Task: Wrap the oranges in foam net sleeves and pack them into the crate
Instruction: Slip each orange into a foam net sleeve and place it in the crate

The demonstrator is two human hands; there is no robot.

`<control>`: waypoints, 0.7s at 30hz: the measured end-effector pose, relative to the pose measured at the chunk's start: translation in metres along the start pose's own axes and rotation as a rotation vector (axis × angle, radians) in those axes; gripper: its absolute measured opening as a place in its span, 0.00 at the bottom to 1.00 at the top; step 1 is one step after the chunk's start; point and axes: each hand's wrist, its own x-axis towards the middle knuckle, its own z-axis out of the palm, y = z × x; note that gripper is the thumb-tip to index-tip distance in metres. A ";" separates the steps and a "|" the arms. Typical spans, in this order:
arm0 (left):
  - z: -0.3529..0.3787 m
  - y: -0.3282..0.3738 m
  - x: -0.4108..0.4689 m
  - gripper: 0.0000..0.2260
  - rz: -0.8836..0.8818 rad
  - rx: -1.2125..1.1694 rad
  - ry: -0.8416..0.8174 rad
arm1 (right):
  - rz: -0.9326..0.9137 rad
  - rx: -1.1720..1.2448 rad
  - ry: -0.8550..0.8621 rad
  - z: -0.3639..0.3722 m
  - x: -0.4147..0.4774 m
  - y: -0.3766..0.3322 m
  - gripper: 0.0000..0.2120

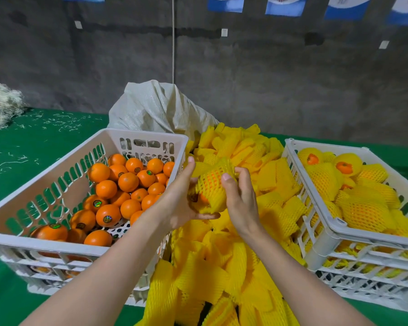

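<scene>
Your left hand (181, 204) is cupping the round orange (204, 199) mid-frame while your right hand (240, 199), nearer the white slatted crate (339, 229) at right, is pinching its yellow foam-net sleeve (218, 166).

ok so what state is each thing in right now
held orange, mostly sleeved, one end bare
foam net sleeve, stretched over the held orange
left hand, cups the held orange
right hand, pinches the foam net sleeve
left crate, part full of bare oranges
right crate, nearly full of wrapped oranges
loose sleeves, piled between the crates
sack, crumpled behind the pile
</scene>
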 end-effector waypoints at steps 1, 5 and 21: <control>0.000 -0.001 0.000 0.23 0.012 0.022 -0.061 | 0.003 0.003 -0.027 -0.001 0.000 0.002 0.24; 0.003 -0.006 0.000 0.09 0.104 0.194 -0.170 | 0.000 0.168 -0.041 -0.004 0.000 0.005 0.16; -0.005 -0.002 -0.002 0.29 0.182 0.543 -0.066 | 0.471 0.563 -0.301 -0.009 0.004 0.002 0.29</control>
